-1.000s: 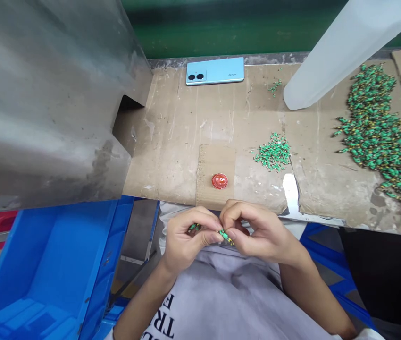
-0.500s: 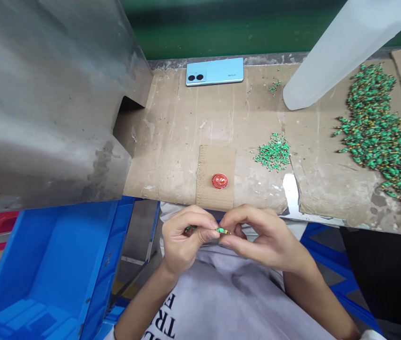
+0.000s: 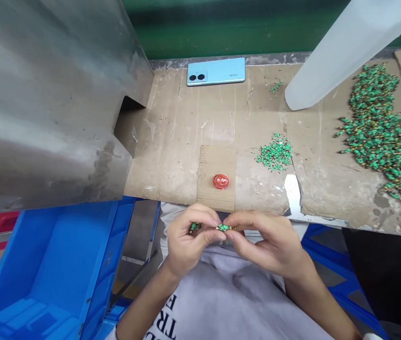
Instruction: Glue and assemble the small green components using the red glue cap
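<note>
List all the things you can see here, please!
cardboard: several pieces, brown, on the bench
smartphone: one, light blue, far edge of the cardboard
disc: one, red, on the cardboard near the person
small green parts: many, green and yellow, in heaps on the right
plastic tube: one, whitish, upper right
metal hood: one, grey, left
plastic crate: one, blue, lower left
left hand: one, pinching green parts
right hand: one, pinching green parts

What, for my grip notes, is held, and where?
The left hand and right hand pinch a small green piece at its ends; the left also holds a green bit.
</note>
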`<state>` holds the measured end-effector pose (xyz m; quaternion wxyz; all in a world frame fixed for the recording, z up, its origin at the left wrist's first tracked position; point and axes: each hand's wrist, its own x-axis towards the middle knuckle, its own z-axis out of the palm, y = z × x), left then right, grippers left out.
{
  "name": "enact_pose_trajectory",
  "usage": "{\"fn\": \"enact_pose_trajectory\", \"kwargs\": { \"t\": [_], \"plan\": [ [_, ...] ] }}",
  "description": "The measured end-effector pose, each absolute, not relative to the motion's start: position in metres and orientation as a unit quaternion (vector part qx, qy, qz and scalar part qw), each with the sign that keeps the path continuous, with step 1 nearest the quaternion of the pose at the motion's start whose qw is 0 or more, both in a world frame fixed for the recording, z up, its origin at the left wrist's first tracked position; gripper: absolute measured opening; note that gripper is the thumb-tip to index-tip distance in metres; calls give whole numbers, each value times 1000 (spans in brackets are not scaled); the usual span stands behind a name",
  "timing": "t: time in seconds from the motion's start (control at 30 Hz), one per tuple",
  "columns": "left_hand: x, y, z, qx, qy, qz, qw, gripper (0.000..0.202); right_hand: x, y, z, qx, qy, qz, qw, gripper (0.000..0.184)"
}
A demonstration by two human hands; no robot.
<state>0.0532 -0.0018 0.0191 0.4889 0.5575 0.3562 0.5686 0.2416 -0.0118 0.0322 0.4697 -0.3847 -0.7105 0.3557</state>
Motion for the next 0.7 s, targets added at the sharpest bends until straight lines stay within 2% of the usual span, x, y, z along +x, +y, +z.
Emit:
{"fn": "enact_pose_trajectory", "kwargs": {
  "t": [0.37,0.7],
  "plan": [
    [50,-3,20,577,350,567,473,25,242,-12,32,-363,-746,329,451,11],
    [51,-2,20,566,334,574,488,23,240,-12,32,-339,-716,385,474,18]
  ]
}}
